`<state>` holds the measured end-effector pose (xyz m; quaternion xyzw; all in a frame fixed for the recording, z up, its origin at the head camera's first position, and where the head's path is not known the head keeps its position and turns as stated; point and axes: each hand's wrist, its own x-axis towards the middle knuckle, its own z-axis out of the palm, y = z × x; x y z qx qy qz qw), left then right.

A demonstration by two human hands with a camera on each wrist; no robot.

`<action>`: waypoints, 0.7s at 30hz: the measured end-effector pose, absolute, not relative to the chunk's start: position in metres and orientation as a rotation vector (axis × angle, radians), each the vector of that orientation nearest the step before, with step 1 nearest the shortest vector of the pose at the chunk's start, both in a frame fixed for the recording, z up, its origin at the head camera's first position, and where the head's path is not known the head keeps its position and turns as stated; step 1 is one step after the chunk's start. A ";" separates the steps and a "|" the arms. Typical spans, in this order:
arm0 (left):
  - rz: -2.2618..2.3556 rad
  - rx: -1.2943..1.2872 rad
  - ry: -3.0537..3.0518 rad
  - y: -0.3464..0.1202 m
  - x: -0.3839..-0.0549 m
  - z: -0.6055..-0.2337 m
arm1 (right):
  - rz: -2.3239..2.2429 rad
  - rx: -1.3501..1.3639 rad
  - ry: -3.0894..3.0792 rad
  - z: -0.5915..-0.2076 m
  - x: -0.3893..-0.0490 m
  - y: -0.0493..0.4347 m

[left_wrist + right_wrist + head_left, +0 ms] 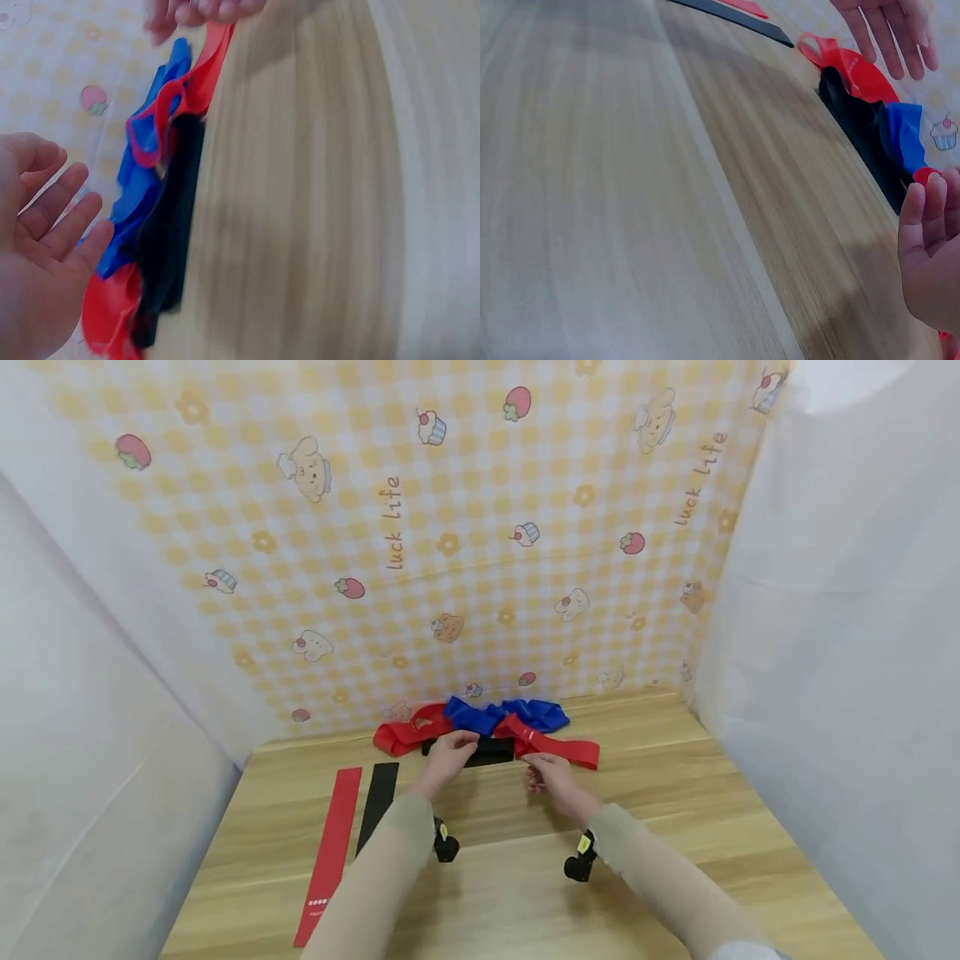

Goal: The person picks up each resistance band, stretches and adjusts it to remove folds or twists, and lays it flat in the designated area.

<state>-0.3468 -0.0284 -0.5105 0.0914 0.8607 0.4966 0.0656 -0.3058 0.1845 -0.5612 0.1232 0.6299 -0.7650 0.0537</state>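
Head view, both hands (448,755) outstretched, fingers relaxed, empty, left near black band (492,752), right near red band (573,750)

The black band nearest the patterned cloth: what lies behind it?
Behind the black band lie a blue band and, near its left end, a red band. Whatever the black band covers cannot be seen.

smooth, rubbery-looking black band (495,750); wood-grained table (712,793); cloth-like backdrop (480,572)
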 end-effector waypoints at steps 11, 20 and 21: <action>1.121 0.543 2.777 0.010 -0.345 -0.529 | -2.367 0.478 1.792 -0.576 -0.315 0.181; 0.865 0.682 2.835 0.029 -0.352 -0.537 | -2.309 0.386 1.733 -0.585 -0.316 0.181; 0.841 0.680 2.842 0.030 -0.352 -0.537 | -2.307 0.374 1.728 -0.586 -0.316 0.182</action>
